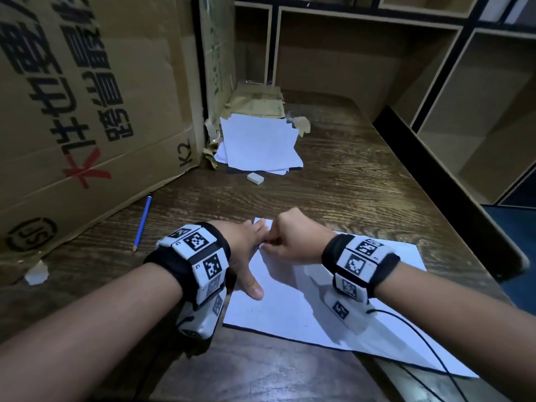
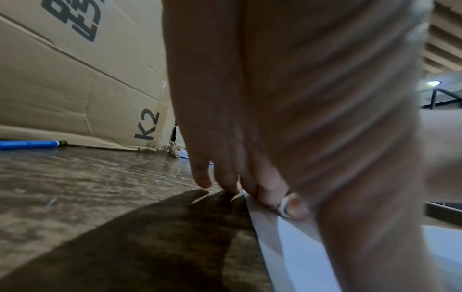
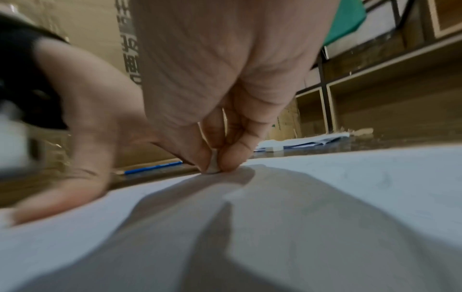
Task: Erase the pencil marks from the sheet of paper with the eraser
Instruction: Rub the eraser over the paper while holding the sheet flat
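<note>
A white sheet of paper [image 1: 290, 309] lies on the dark wooden desk [image 1: 348, 175] in front of me. My right hand [image 1: 285, 242] pinches a small white eraser [image 3: 213, 164] between thumb and fingers and presses its tip onto the sheet [image 3: 325, 187] near the far left corner. My left hand [image 1: 246, 256] lies flat with straight fingers on the sheet's left edge, thumb spread toward me. In the left wrist view the left fingertips [image 2: 250, 187] press the paper edge [image 2: 287, 237], and the eraser [image 2: 283, 206] shows just behind them. Faint pencil marks [image 3: 385, 179] show on the sheet.
A second white eraser [image 1: 255, 179] lies further back, in front of a stack of white paper [image 1: 261, 143]. A blue pencil [image 1: 142, 224] lies to the left. A big cardboard box [image 1: 87, 97] stands at the left, shelves [image 1: 435, 68] behind and to the right. A black cable [image 1: 420, 338] trails from my right wrist.
</note>
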